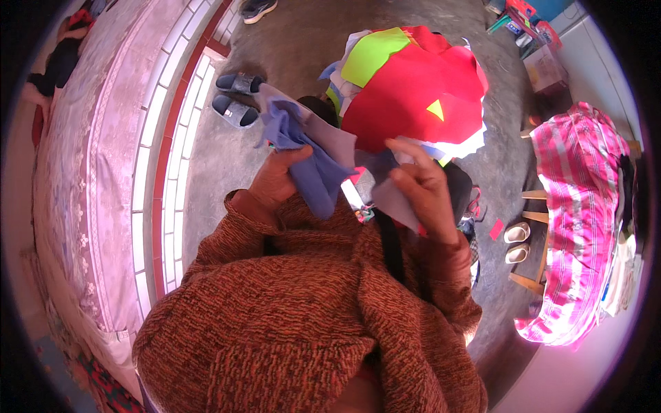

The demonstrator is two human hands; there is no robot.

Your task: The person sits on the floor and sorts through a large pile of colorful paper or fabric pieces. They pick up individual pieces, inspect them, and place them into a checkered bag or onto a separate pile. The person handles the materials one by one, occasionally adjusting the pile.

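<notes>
My left hand (274, 177) grips several fabric pieces, a blue cloth (320, 182) folded over a pale mauve piece (334, 139). To its right, my right hand (428, 193) is raised with fingers bent around a separate greyish-mauve scrap (397, 206), which hangs below the fingers. The two hands are apart, in front of my chest. Just beyond them lies a heap of cut fabric: a large red piece (413, 93) on top, a lime-green piece (375, 56) at its far left, and a small yellow triangle (435, 109) on the red.
Dark slippers (235, 111) lie on the concrete floor at left, beside a tiled ledge (165, 131). White shoes (516, 242) and a red scrap (496, 229) are at right, near a wooden-legged seat draped in pink plaid cloth (571, 227). A cardboard box (546, 71) stands far right.
</notes>
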